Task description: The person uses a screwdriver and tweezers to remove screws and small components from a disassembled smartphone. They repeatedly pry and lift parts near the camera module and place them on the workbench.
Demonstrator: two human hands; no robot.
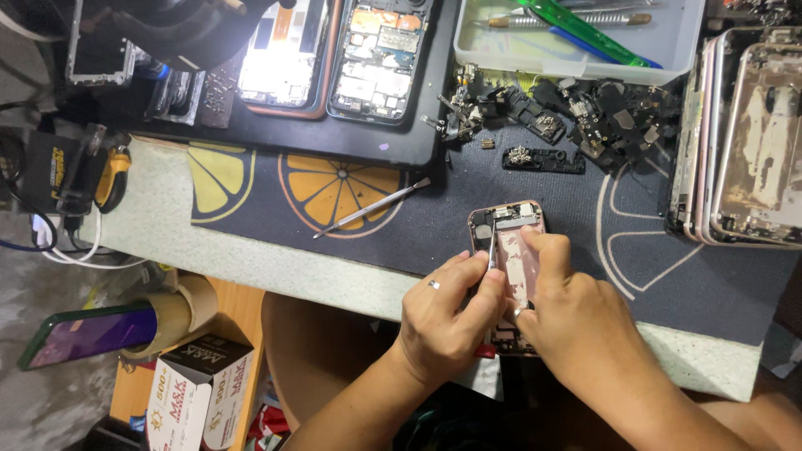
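An opened pink phone housing (511, 234) lies on the dark mat near the table's front edge. My left hand (447, 313) pinches a thin metal tool (492, 250) whose tip rests inside the housing. My right hand (572, 305) grips the housing's right side, with its fingertips on the upper edge. Both hands wear a ring. The lower end of the housing is hidden under my hands.
A metal spudger (372, 209) lies on the orange-slice mat (251, 188). Loose black phone parts (576, 108) are piled behind. Stacked phone housings (752, 134) stand at right, two opened phones (334, 50) on a black pad, a plastic tool tray (685, 50), boxes (196, 388) below left.
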